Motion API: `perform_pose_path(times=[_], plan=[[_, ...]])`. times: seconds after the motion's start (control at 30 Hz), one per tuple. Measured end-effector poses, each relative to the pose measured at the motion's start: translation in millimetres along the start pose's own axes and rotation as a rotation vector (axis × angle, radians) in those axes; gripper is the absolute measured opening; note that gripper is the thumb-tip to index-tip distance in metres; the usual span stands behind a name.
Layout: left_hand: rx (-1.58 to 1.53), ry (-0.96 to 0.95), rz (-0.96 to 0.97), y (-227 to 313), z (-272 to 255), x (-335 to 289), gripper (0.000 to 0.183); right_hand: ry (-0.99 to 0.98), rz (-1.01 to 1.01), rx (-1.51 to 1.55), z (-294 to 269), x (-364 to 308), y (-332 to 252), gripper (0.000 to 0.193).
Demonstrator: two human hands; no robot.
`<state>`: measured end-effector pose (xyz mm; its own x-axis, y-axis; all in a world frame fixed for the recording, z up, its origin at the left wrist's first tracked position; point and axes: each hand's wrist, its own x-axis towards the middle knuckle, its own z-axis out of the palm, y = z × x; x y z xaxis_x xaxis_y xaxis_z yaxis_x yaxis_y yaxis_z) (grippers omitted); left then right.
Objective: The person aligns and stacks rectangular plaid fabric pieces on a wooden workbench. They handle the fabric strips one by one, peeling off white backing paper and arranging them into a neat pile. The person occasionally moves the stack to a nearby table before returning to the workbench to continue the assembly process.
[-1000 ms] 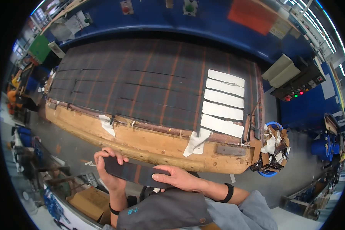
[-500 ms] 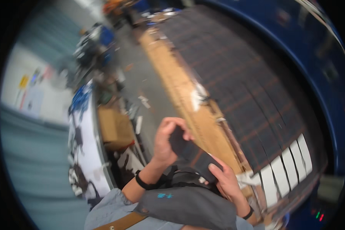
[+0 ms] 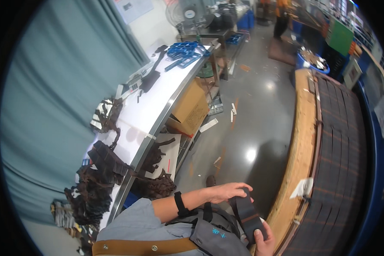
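Both hands hold one dark grey, flat strip of material [image 3: 246, 213] with a thin orange line across it, low in the middle of the view. My left hand [image 3: 229, 193] has its fingers curled around the strip's upper end. At the lower end my right hand [image 3: 265, 242] pinches it, with the thumb lying on top. The strip hangs between them in front of my grey apron, bent near the upper end. Whether it is cloth or another sheet material I cannot tell.
To the left runs a white-topped table [image 3: 136, 121] with heaps of dark strips [image 3: 94, 187] and blue pieces [image 3: 184, 53]. A cardboard box [image 3: 190, 106] sits beneath. Right, a wooden board [image 3: 296, 141] edges a bed of dark, orange-lined strips [image 3: 339, 149]. A person [image 3: 281, 17] stands far off.
My view has swung left, from the strip-covered bed toward the white table and aisle. The same strip stays between both hands, now hanging more steeply.
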<state>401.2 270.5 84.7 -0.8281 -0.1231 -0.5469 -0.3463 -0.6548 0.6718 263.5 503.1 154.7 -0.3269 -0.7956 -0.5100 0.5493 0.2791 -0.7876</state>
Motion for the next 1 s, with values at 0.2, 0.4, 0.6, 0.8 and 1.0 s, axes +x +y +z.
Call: perform_pose_path(times=[0.2,0.4,0.6,0.8,1.0], plan=[[-0.012,0.084,0.077,40,-92,-32,0.041,-0.127,-0.004,-0.305,68,85,-30,0.038],[-0.173,0.199,0.213,73,-192,-91,0.042,-0.330,-0.064,-0.561,172,182,-67,0.037],[-0.239,0.397,0.336,86,-254,-125,0.036,-0.590,-0.225,-0.972,242,286,-90,0.042],[-0.416,0.585,0.490,109,-310,-124,0.032,-0.651,-0.086,-1.020,303,401,-111,0.051],[-0.441,0.966,0.644,168,-353,-145,0.030,-0.831,-0.063,-0.807,385,524,-104,0.057]])
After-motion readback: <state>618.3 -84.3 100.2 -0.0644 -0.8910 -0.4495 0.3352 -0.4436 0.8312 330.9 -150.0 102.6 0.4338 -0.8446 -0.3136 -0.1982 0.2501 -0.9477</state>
